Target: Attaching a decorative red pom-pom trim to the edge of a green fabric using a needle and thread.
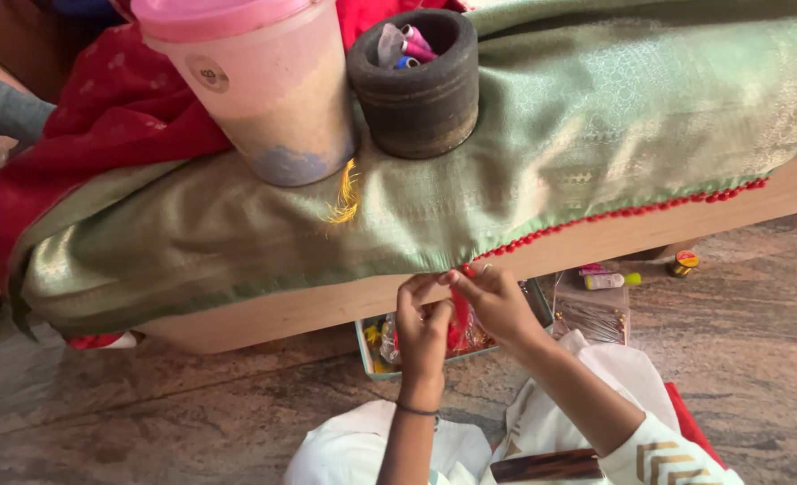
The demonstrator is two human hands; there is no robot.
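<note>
A green silk cloth (pixel 542 153) with a woven gold pattern drapes over a low wooden table (pixel 596 244). Along its lower hem runs a row of small red bead-like tassels (pixel 632 212). Both hands meet at the hem where that row ends. My left hand (pixel 422 325) pinches the cloth edge and a strand of red thread (pixel 459 314). My right hand (pixel 495 302) pinches the same red thread at the hem, close to the last red tassel (pixel 467 269). A dark bangle circles my left wrist.
A translucent plastic jar (pixel 268 99) with a pink lid and a dark round holder (pixel 421 90) with thread spools weigh the cloth down. Red fabric (pixel 111 117) lies at the left. A tray (pixel 368 352) of threads, a small tube (pixel 609 280) and a spool (pixel 685 262) sit on the stone floor.
</note>
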